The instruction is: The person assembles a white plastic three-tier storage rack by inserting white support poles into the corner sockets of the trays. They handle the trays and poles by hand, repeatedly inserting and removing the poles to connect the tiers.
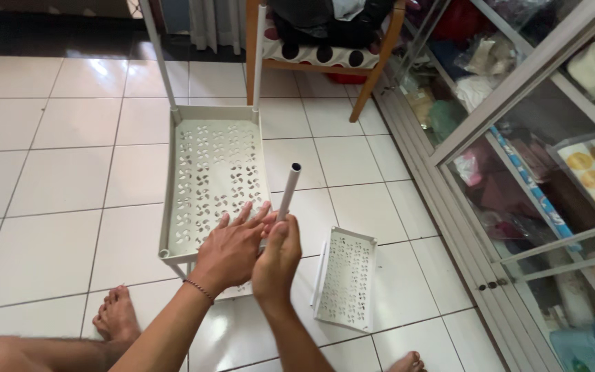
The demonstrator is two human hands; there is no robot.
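I see my right hand (pixel 278 256) closed around the lower end of a white tube (pixel 288 191), which rises toward 12 o'clock with its open dark end on top. My left hand (pixel 232 249) lies flat with fingers spread on the near corner of a white perforated shelf (pixel 215 172), touching the right hand at 9 o'clock of it. From the shelf's far corners 2 thin white poles (pixel 158 55) stand up at 12 o'clock. At 4 o'clock of my hands a smaller perforated panel (pixel 346 275) lies on the tiled floor (pixel 49 172). My bare foot (pixel 115 315) rests at 8 o'clock. A glass cabinet (pixel 531 138) fills 3 o'clock, and a wooden chair (pixel 325 48) stands at 1 o'clock.
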